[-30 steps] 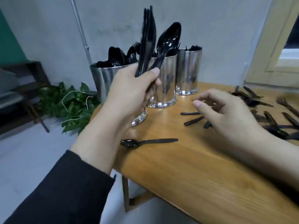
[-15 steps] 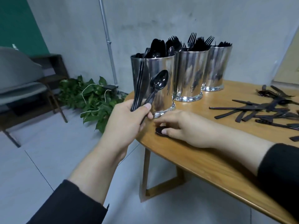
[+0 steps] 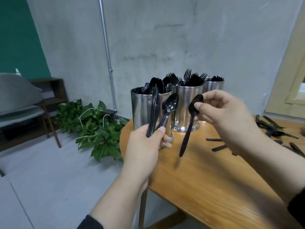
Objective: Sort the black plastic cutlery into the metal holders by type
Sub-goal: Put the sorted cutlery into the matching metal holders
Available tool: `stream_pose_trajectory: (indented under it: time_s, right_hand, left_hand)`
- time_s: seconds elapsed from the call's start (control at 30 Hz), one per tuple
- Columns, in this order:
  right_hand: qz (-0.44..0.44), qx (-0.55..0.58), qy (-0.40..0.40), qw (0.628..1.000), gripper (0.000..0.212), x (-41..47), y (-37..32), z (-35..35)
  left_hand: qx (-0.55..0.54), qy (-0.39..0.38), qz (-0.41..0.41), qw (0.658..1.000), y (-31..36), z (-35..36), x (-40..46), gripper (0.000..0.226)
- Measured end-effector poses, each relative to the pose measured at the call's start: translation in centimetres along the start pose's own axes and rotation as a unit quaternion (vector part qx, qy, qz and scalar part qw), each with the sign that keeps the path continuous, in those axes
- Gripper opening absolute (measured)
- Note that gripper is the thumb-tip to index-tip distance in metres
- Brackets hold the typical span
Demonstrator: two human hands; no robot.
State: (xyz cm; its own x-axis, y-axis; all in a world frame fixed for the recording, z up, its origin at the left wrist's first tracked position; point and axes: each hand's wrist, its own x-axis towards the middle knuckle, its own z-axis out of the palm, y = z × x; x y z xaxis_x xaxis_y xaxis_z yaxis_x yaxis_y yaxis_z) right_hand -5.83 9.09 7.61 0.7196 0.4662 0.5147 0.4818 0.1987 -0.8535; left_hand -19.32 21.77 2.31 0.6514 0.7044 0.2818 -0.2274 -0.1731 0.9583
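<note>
Three metal holders stand at the table's far left edge: the spoon holder (image 3: 141,109) nearest, the fork holder (image 3: 184,103) behind it, a third holder (image 3: 214,85) at the back. My left hand (image 3: 145,146) grips a bundle of black cutlery (image 3: 154,113) upright, a spoon bowl (image 3: 171,103) on top, in front of the spoon holder. My right hand (image 3: 221,111) pinches a single black spoon (image 3: 188,129) by its bowl, handle hanging down above the table.
Loose black cutlery (image 3: 277,131) lies scattered on the wooden table (image 3: 214,179) at the right. A potted green plant (image 3: 99,129) sits on the floor left of the table, a grey chair (image 3: 19,103) further left.
My right hand has lifted the spoon off the table edge and raised it by its bowl. The left hand keeps its bundle, now slightly higher in front of the spoon holder.
</note>
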Motion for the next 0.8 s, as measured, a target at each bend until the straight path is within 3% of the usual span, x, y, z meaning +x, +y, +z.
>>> stream_pose_trajectory:
  time_s: [0.1, 0.37, 0.53, 0.67, 0.8]
  right_hand:
    - [0.012, 0.084, 0.034, 0.996, 0.007, 0.6, -1.5, -0.8]
    - [0.018, -0.015, 0.102, 0.994, 0.011, 2.8, -0.9, -3.2]
    - [0.019, -0.055, 0.107, 0.993, 0.011, 3.8, -1.0, -4.6]
    - [0.016, -0.024, 0.113, 0.993, 0.010, 4.6, -1.2, -5.6]
    - [0.025, -0.042, 0.058, 0.997, 0.028, 4.9, -1.9, -6.7]
  left_hand:
    - [0.001, -0.005, 0.009, 1.000, 0.2, 1.9, 0.5, 0.021]
    - [-0.086, -0.063, -0.048, 0.993, 1.7, 6.3, 0.6, 0.015]
    - [-0.085, -0.098, -0.042, 0.991, 1.7, 8.8, 1.6, 0.022]
    - [-0.097, -0.119, -0.022, 0.988, 1.7, 10.4, 2.0, 0.021]
    - [-0.145, -0.150, -0.032, 0.977, 1.9, 11.4, 2.7, 0.021]
